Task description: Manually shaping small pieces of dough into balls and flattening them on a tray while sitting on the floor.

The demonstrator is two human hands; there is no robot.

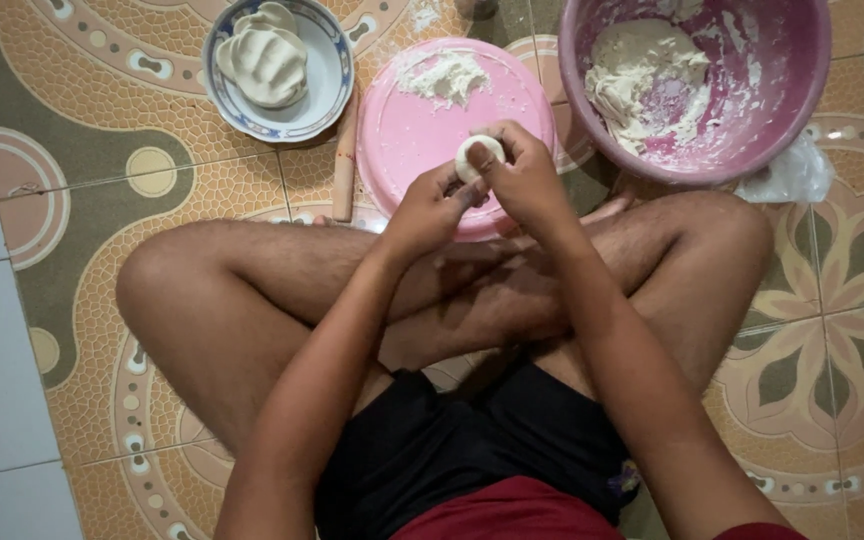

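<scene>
While the person sits cross-legged on the tiled floor, the small round dough piece (479, 156) sits pinched between both hands just above the pink tray (412, 140), right hand (527, 180) cupping it, left hand (430, 208) gripping from below-left.

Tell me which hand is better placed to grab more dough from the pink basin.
Right, probably. The right hand sits on the same side as the pink basin, though both hands hold the dough ball. The left hand is farther away, nearer the rolling pin.
</scene>
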